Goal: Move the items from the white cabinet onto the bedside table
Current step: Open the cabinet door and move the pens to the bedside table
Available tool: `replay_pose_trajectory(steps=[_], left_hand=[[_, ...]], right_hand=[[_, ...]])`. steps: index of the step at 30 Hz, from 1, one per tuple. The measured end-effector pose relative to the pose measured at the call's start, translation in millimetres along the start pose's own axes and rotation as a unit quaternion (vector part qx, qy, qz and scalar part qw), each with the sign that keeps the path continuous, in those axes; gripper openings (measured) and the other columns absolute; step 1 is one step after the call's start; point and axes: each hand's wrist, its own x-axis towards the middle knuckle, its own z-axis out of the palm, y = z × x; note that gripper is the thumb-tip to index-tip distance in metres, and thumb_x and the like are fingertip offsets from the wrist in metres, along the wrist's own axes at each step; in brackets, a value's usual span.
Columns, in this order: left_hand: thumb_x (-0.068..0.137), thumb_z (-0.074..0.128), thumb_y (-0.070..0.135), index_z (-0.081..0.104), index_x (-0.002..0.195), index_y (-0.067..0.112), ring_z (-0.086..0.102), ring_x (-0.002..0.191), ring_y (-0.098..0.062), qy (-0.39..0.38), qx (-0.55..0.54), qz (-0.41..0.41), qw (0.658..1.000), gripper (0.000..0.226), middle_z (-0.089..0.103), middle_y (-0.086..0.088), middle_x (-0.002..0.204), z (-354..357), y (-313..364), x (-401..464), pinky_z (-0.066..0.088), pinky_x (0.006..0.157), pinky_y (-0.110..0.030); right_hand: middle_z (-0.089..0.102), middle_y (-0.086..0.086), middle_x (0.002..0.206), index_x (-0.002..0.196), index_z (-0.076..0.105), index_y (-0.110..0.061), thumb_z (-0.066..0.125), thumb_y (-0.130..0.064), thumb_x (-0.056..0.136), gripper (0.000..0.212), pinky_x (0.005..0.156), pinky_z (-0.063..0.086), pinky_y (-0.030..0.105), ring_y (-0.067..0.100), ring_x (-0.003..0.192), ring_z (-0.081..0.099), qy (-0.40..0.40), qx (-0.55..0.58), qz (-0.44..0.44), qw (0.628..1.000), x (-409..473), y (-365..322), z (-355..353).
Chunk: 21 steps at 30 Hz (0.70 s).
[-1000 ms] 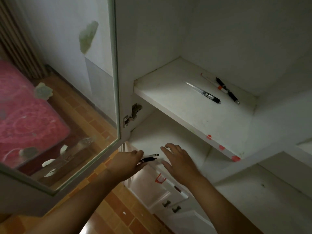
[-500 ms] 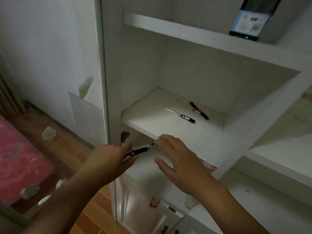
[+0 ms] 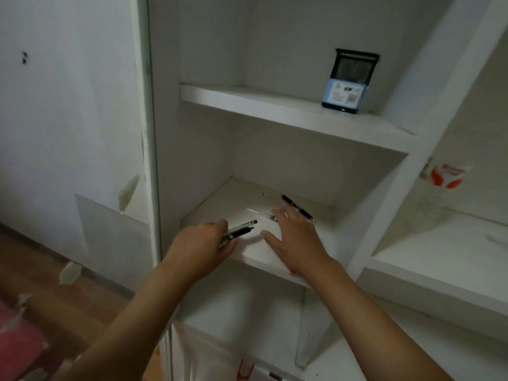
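L hand grip clamped on two pens; R hand splayed over shelf pens. Light, stiff, slick; pinch mid-barrel.

Middle shelf of the white cabinet: left and rear-left parts bare, open to approach from the front edge. Right half taken up by the right hand, spread flat, and by a black pen and a clear-barrelled pen lying near the back right corner. Front-left corner occupied by the left hand, closed round two pens. Upper shelf: a black mesh pen holder stands at the right end; the rest is bare.
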Motion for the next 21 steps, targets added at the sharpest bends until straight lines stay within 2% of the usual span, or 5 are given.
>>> replay_pose_trajectory(steps=[5, 8, 14, 17, 21], left_hand=[[0.096, 0.051, 0.054, 0.051, 0.095, 0.024, 0.066, 0.081, -0.031, -0.010, -0.022, 0.007, 1.000, 0.030, 0.068, -0.003, 0.091, 5.5, -4.0, 10.8, 0.052, 0.065, -0.038], [0.095, 0.049, 0.057, 0.049, 0.092, 0.025, 0.066, 0.079, -0.029, 0.009, -0.037, 0.003, 0.999, 0.033, 0.067, -0.002, 0.088, 6.0, -11.0, 5.6, 0.049, 0.062, -0.037], [0.095, 0.047, 0.061, 0.047, 0.092, 0.025, 0.066, 0.078, -0.029, 0.019, -0.040, -0.018, 0.999, 0.035, 0.066, 0.000, 0.086, -0.7, -21.0, -4.9, 0.046, 0.059, -0.034], [0.096, 0.047, 0.061, 0.049, 0.094, 0.025, 0.067, 0.082, -0.028, 0.021, -0.024, -0.031, 0.999, 0.036, 0.066, 0.001, 0.087, -5.5, -20.4, -10.8, 0.043, 0.059, -0.033], [0.097, 0.046, 0.060, 0.050, 0.096, 0.025, 0.067, 0.083, -0.026, 0.017, -0.017, -0.045, 0.999, 0.035, 0.054, 0.005, 0.080, -10.7, -17.2, -16.8, 0.039, 0.060, -0.032]], right_hand=[[0.030, 0.013, 0.163, 0.161, 0.024, -0.021, 0.051, -0.071, 0.092, 0.090, 0.118, 0.027, 0.054, 0.035, 0.147, 0.031, -0.002, 0.008, 0.126, 0.992, 39.5, 11.3, 11.8], [0.031, 0.017, 0.162, 0.163, 0.018, -0.025, 0.055, -0.083, 0.080, 0.108, 0.116, 0.027, 0.060, 0.040, 0.145, 0.033, -0.045, 0.022, 0.198, 0.979, 60.9, 18.5, 14.8], [0.030, 0.019, 0.163, 0.163, 0.021, -0.020, 0.040, -0.097, 0.071, 0.121, 0.118, 0.024, 0.063, 0.041, 0.147, 0.032, -0.102, -0.006, 0.240, 0.965, 86.8, 24.7, 20.2], [0.033, 0.017, 0.161, 0.162, 0.023, -0.021, 0.036, -0.096, 0.075, 0.116, 0.117, 0.028, 0.060, 0.039, 0.145, 0.035, -0.105, -0.010, 0.233, 0.967, 91.2, 24.9, 22.4], [0.041, 0.014, 0.155, 0.155, 0.037, -0.014, 0.039, -0.076, 0.095, 0.086, 0.111, 0.035, 0.054, 0.037, 0.138, 0.039, -0.062, -0.042, 0.163, 0.984, 92.0, 21.3, 29.3]])
